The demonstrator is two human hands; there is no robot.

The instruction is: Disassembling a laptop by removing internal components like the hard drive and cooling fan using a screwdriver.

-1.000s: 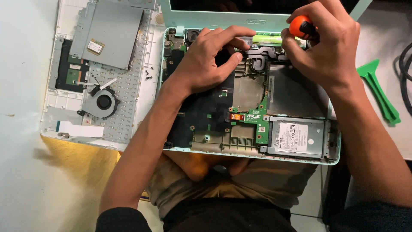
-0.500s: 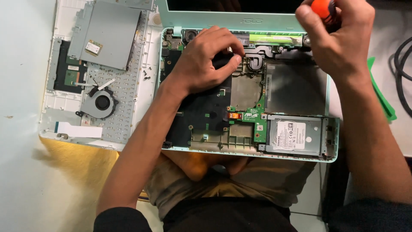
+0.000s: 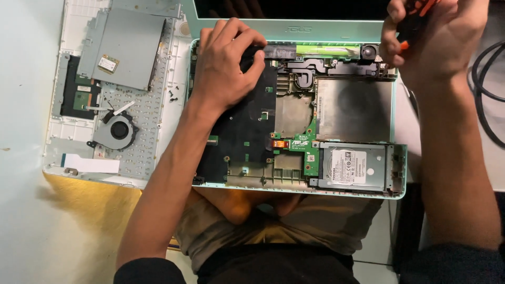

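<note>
Now up at the far right corner of the opened mint-green plastic laptop base, off the hinge area where it was working a second ago: right hand, clenched around the orange-and-black handled screwdriver, with the tool's tip hidden behind the fingers and so impossible to place. Raised clear of the chassis rather than pressed into it, by the look of the wrist. Unmoved through the same second: left hand, palm down and fingers curled over the upper edge of the black rectangular mainboard, thumb against a dark part near the hinge bar, pressing or gripping there, though which of the two cannot be told. Likely meaning for the dismantling in hand: driver work at that upper right spot paused or done, board held steady and not yet lifted. Untouched inside the base, well apart from both hands: silver metal hard drive at the lower right. Lying to the left on the pale tabletop: removed white keyboard panel, carrying a black round cooling fan and a grey flat metal drive housing. No longer in view at the right edge: the green pry tool seen a second ago; only looped black cables there now.
</note>
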